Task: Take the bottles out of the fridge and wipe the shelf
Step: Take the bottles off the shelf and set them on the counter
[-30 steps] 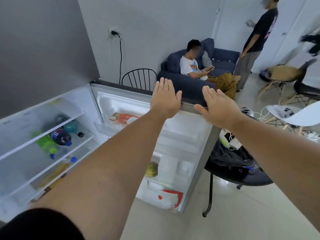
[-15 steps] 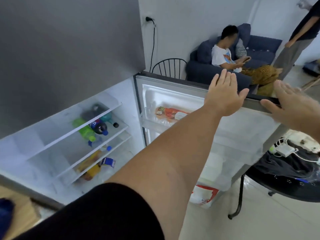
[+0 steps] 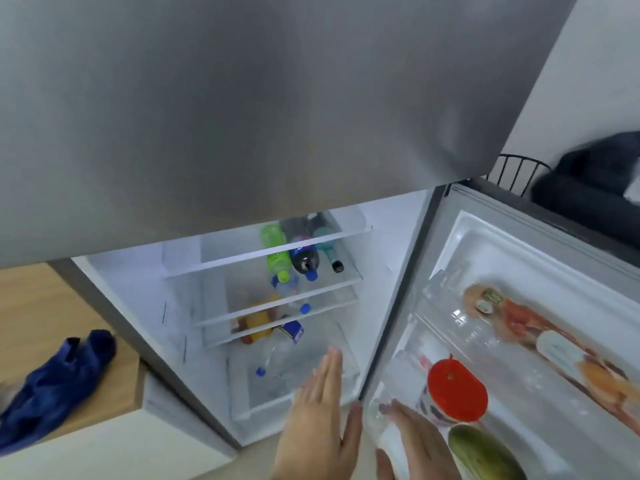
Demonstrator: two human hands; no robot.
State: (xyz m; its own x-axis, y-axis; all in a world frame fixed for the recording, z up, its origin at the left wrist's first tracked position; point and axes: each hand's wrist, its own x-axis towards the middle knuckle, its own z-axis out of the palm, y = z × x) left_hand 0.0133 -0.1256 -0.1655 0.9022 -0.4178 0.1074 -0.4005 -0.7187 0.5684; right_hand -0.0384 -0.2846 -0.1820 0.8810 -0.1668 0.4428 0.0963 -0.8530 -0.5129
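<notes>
Three bottles lie side by side on the middle glass shelf [image 3: 341, 284] of the open fridge: a green bottle [image 3: 276, 252], a dark cola bottle [image 3: 302, 255] and a teal bottle [image 3: 326, 247], caps toward the viewer; more bottles lie blurred on the levels below. Both hands are flat, fingers spread, holding nothing: the left hand [image 3: 320, 415] hovers before the lowest compartment, the right hand [image 3: 417, 441] beside the door bin near a red-lidded jar [image 3: 456, 393]. The step in hand is judged to be the first reach; it is best done by grasping one bottle round its body near the cap end and drawing it straight forward, clear of the shelf above. A blue cloth [image 3: 57, 381] waits on the wooden counter [image 3: 38, 313] at left. Compared with the frame half a second earlier, the hands have left the door's top edge and dropped low, and the view has tilted down into the fridge.
</notes>
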